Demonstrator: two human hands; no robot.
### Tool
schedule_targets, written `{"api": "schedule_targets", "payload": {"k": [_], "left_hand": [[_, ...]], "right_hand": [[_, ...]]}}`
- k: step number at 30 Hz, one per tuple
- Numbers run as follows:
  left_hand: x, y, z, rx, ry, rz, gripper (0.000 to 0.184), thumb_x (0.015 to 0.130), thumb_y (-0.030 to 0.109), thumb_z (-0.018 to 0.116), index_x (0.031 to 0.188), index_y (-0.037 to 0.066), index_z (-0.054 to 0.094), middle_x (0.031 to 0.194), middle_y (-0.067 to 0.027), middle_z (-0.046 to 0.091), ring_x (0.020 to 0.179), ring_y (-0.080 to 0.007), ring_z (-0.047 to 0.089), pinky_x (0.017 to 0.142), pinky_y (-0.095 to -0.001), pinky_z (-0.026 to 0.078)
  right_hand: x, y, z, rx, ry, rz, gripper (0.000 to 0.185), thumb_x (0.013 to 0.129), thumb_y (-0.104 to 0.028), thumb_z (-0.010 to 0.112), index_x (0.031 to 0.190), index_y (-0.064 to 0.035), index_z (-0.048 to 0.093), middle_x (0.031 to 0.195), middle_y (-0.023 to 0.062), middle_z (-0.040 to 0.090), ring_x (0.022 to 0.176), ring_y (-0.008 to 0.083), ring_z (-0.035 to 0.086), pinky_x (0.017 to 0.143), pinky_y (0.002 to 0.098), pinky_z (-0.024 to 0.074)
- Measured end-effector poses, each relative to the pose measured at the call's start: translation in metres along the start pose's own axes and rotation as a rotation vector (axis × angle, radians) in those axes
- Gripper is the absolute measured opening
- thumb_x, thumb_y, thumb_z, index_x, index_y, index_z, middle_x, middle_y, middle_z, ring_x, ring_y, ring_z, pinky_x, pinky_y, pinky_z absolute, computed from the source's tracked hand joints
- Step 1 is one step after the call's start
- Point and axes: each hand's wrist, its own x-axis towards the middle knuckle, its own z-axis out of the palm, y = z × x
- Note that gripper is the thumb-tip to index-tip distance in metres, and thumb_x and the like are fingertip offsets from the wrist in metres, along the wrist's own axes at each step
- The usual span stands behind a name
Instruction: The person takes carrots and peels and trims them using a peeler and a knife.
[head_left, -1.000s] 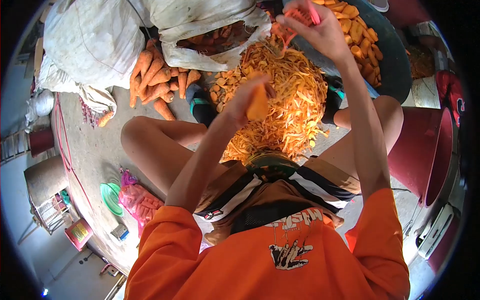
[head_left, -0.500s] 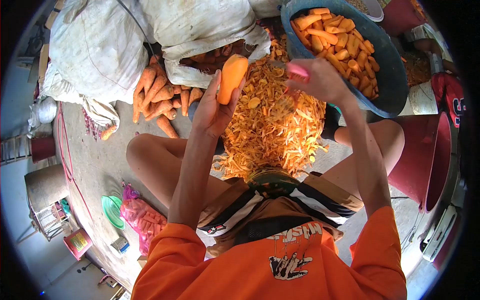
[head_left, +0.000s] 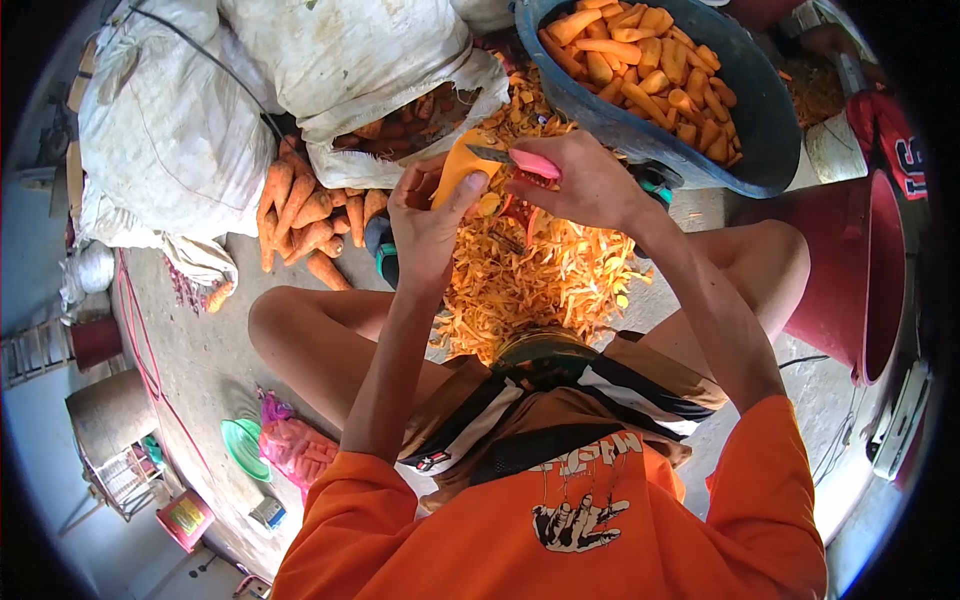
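Note:
My left hand [head_left: 425, 215] is wrapped round a peeled orange carrot [head_left: 462, 165], its thumb lying along the near side. In my right hand [head_left: 590, 180] is a knife [head_left: 537, 164] with a pink handle, its dark blade at the carrot's upper end. A red tool [head_left: 520, 214] shows below the fingers of that hand; its kind is hard to make out. Beneath both hands lies a heap of carrot peelings [head_left: 540, 275], spread between my legs.
A blue tub [head_left: 765, 150] of peeled carrots stands at the upper right. Unpeeled carrots [head_left: 300, 210] lie beside white sacks [head_left: 175, 130] at the upper left. A dark red tub [head_left: 830, 300] is on the right, a pink bag [head_left: 295, 445] at the lower left.
My right hand has moved left, bringing the knife blade onto the carrot. The carrot has tilted and my left thumb now lies over it. The camera view has shifted slightly.

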Motion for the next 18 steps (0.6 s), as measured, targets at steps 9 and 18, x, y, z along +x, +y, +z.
{"api": "schedule_targets", "payload": {"k": [9,18], "left_hand": [[0.004,-0.011,0.025,0.047,-0.062,0.214,0.033,0.086,0.006,0.086,0.113,-0.003,0.070,0.103,-0.0068,0.075,0.091,-0.0085,0.068,0.085,-0.0247,0.055],[0.003,-0.015,0.036,0.090,-0.221,0.128,0.033,0.082,0.010,0.090,0.106,-0.004,0.070,0.097,-0.0067,0.076,0.089,-0.0092,0.069,0.081,-0.0248,0.055]], "right_hand": [[-0.026,0.010,-0.005,0.012,0.143,-0.030,0.034,0.087,-0.025,0.076,0.116,-0.0073,0.071,0.088,0.0199,0.073,0.084,0.0405,0.071,0.077,0.0488,0.0554],[-0.055,0.027,-0.011,0.019,0.159,0.065,0.028,0.089,-0.022,0.077,0.106,-0.0006,0.071,0.082,0.0216,0.069,0.079,0.0429,0.068,0.071,0.0468,0.0541]]}}
